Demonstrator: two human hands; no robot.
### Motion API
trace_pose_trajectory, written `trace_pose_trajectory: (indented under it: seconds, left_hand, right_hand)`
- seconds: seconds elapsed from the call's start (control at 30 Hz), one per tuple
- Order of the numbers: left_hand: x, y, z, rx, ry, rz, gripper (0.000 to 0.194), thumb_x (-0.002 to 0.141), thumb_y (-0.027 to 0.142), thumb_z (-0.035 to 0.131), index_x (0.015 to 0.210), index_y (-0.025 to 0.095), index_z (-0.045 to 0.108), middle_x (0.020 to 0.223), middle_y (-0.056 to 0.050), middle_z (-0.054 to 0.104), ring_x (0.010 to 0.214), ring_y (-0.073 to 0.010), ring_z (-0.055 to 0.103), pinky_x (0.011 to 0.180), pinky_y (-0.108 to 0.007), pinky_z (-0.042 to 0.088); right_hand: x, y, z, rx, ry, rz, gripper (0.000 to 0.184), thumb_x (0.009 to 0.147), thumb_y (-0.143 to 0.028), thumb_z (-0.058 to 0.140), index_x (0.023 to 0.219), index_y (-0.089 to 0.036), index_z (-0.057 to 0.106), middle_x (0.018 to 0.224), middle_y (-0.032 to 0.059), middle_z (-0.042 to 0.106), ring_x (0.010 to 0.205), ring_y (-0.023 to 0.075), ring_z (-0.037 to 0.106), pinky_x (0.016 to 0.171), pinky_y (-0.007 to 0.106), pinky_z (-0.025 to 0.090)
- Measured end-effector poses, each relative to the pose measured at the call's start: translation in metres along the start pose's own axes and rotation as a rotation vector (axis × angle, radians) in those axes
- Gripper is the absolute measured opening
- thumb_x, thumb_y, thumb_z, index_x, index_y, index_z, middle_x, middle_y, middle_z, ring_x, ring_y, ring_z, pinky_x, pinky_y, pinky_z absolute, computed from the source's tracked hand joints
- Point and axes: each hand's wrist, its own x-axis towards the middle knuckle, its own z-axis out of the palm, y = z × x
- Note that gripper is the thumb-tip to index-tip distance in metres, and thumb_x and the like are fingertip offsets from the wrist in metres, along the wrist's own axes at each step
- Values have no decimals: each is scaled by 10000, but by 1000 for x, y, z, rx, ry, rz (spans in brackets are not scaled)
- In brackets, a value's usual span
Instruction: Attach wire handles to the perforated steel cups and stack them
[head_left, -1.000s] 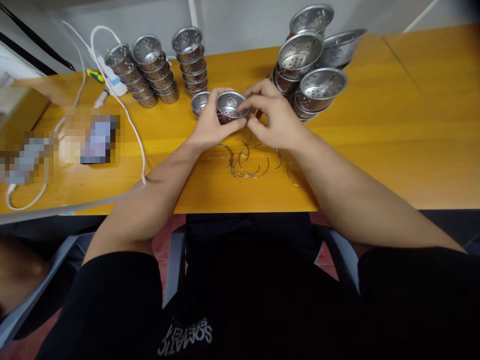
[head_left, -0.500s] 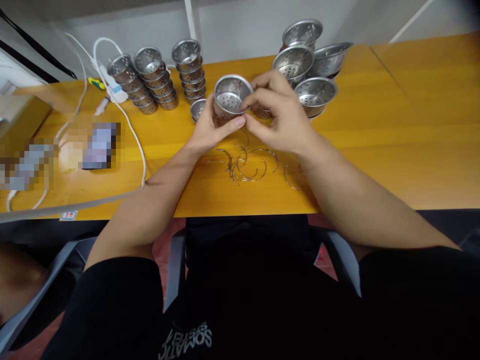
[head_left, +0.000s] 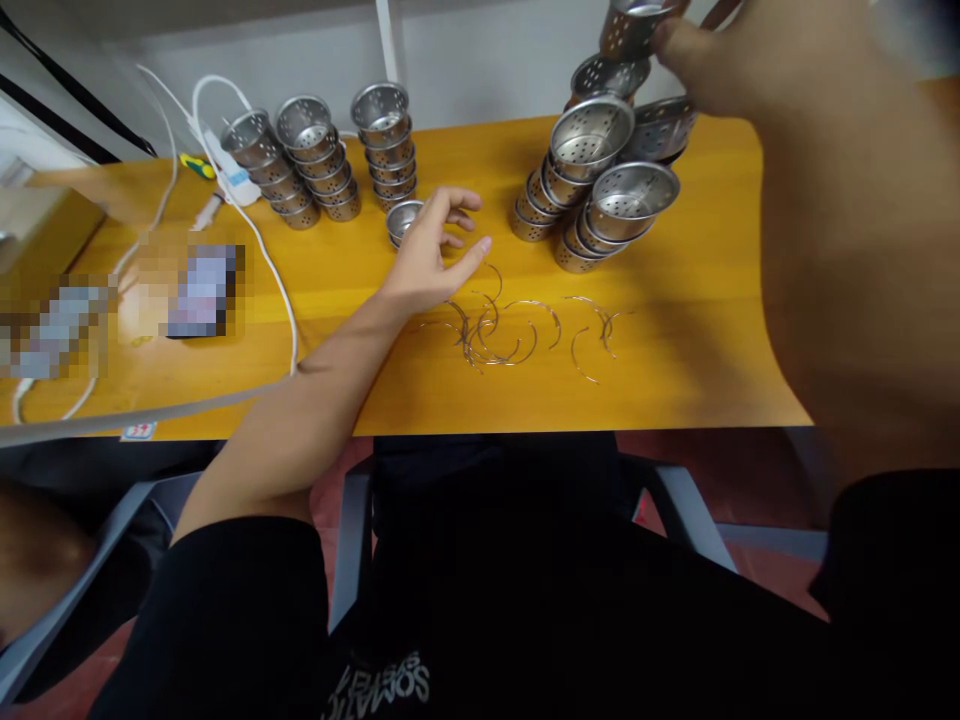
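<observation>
My right hand (head_left: 720,70) is raised at the upper right, its fingers closed on a perforated metal cup (head_left: 637,28) above the rear stack of cups (head_left: 609,78). Part of that cup is cut off by the top edge. Lower and to the left, my left hand (head_left: 435,250) is open over the table, fingers spread and slightly curled, holding nothing. Behind its wrist a small metal cup (head_left: 403,218) is partly hidden. Several thin curved wires (head_left: 495,335) lie loose on the wood in front of the left hand.
Three stacks of perforated cups (head_left: 307,150) stand at the back left. More stacks lean at the right, including a near one (head_left: 634,195). A phone (head_left: 201,290), a white cable (head_left: 281,280) and a power strip (head_left: 238,180) lie on the wooden table (head_left: 360,400).
My right hand has carried the cup up and right, from between both hands to above the rear right stack. The left hand has let go of it and stayed nearly in place.
</observation>
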Motion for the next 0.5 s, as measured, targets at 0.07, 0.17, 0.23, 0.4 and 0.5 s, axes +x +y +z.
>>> trace_pose_trajectory:
  seconds: [0.07, 0.17, 0.23, 0.4, 0.5]
  left_hand:
    - [-1, 2, -1, 21, -5, 21, 731, 1259, 960, 595, 1688, 370, 575, 1652, -138, 641, 1433, -346, 787, 1160, -557, 739]
    - [-2, 8, -2, 31, 3, 5, 718, 1252, 964, 599, 1658, 371, 595, 1639, -134, 671, 1399, -332, 794, 1071, -506, 750]
    - [-1, 14, -4, 36, 7, -35, 709, 1231, 949, 654, 1632, 364, 630, 1633, -137, 701, 1375, -330, 803, 1029, -491, 757]
    - [2, 20, -6, 18, 9, -114, 740, 1153, 953, 764, 1578, 350, 710, 1605, -145, 737, 1375, -357, 805, 1020, -523, 758]
    - [3, 16, -5, 13, 14, -93, 798, 1111, 1038, 755, 1537, 365, 720, 1558, -131, 752, 1353, -364, 803, 981, -547, 751]
  right_hand:
    - [-3, -6, -1, 2, -5, 54, 448, 1321, -302, 781, 1605, 17, 917, 1525, 342, 909, 1573, 363, 862, 1418, 425, 495]
    - [-5, -13, -2, -12, -32, 66, 448, 1319, -275, 792, 1617, 38, 908, 1504, 379, 901, 1549, 353, 879, 1362, 386, 541]
    - [-3, -13, -2, -16, -56, 82, 479, 1327, -299, 765, 1640, 39, 897, 1542, 369, 890, 1575, 383, 856, 1351, 407, 541]
    - [1, -9, -3, -21, -131, 80, 513, 1285, -247, 720, 1679, 47, 870, 1548, 308, 899, 1495, 397, 854, 1286, 486, 541]
    - [0, -10, -3, -10, -136, 69, 506, 1273, -228, 729, 1678, 36, 877, 1545, 337, 893, 1499, 403, 858, 1267, 492, 557]
